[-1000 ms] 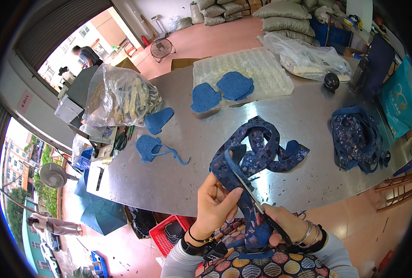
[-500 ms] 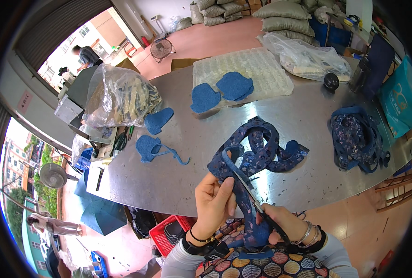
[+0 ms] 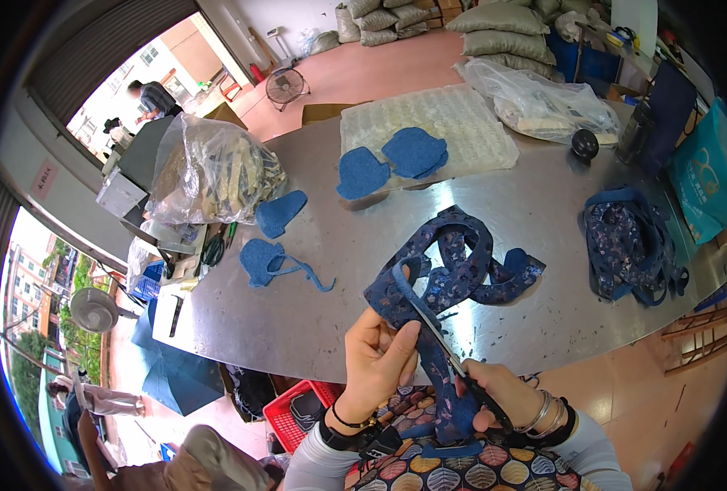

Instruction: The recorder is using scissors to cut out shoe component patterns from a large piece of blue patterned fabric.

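Observation:
My left hand pinches a navy floral fabric strip near the table's front edge. A narrow blue edge curls up from it beside the blades. In my right hand is a pair of black-handled scissors, its blades pointing up and left along the fabric. The strip's tail hangs below the blades toward my lap. Beyond my hands, more of the floral fabric lies looped on the metal table. Whether the blades are closed is hard to see.
Blue cut pieces rest on a pale sheet; others lie left. A floral fabric bundle sits right. Plastic bags stand at the back left. A red basket is below the table edge; a person is lower left.
A person has come into view at the lower left. My left hand and the fabric have shifted very slightly; the scissors stay almost where they were.

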`<state>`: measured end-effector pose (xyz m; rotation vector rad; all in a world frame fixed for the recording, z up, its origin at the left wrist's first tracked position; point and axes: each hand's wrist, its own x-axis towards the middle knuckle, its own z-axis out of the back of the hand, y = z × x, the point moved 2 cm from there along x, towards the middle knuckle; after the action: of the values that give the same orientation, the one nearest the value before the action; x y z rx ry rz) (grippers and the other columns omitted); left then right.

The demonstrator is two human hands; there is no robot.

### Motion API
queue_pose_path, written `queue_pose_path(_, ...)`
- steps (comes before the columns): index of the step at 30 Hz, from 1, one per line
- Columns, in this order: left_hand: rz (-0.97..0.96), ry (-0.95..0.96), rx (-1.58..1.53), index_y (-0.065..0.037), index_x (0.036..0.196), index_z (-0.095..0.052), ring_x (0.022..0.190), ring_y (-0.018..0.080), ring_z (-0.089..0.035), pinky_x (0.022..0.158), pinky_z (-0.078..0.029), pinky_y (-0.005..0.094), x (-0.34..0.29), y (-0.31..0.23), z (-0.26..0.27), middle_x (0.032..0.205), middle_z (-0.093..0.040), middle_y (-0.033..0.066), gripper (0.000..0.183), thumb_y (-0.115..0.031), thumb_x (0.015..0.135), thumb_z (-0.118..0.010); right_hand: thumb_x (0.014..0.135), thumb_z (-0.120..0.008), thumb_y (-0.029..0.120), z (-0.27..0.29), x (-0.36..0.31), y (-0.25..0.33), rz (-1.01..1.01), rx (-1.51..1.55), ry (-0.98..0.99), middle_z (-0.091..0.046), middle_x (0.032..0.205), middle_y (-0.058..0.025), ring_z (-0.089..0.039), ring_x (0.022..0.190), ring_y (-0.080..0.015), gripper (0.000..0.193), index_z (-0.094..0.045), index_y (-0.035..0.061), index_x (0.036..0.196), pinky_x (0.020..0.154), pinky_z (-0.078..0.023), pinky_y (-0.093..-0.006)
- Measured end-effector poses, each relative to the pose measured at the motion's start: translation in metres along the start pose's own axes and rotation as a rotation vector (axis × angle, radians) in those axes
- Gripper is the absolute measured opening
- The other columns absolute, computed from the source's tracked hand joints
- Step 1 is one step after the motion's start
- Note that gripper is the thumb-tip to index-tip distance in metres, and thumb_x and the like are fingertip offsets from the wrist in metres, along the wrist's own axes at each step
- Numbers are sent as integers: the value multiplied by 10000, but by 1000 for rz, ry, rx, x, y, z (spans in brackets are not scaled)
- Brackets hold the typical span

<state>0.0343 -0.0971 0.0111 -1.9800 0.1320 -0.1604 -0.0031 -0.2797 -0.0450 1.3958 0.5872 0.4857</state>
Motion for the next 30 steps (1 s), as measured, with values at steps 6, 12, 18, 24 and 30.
queue_pose_path(6,22,1,-15,20,1365,-317,416,64,-448,387,-343,188,1,0,1,1007,-629,78,467,0,925,-471,529,-639,765,2,0,-1,-17,9,-33,-470,650,-65,-455,591,-167,876,-465,6,930,537,-386,-282)
queue_pose_path(12,47,-94,-154,34,1319,-394,386,82,-463,339,-314,180,4,7,1,994,-642,131,393,-115,959,-447,524,-649,752,2,0,-6,-6,-3,-44,-470,677,-55,-448,601,-167,856,-477,21,934,545,-389,-276)
queue_pose_path(18,29,-86,-22,32,1257,-458,387,91,-456,360,-334,209,4,5,2,903,-644,93,331,-107,957,-470,541,-582,805,2,1,8,-38,59,42,-535,796,-107,-550,703,-238,913,-462,22,994,637,-440,-304)
queue_pose_path(24,-4,-63,54,39,1148,-502,380,69,-433,359,-313,205,1,6,1,820,-638,78,231,-69,945,-483,553,-531,837,-1,3,3,39,51,31,-561,872,-146,-585,776,-288,951,-442,11,1017,686,-456,-326)
queue_pose_path(30,-17,-58,33,33,1160,-497,380,63,-428,357,-305,202,1,7,0,797,-631,70,237,-67,945,-482,562,-552,811,-2,4,0,47,69,7,-553,815,-133,-566,717,-255,896,-452,27,984,648,-449,-307)
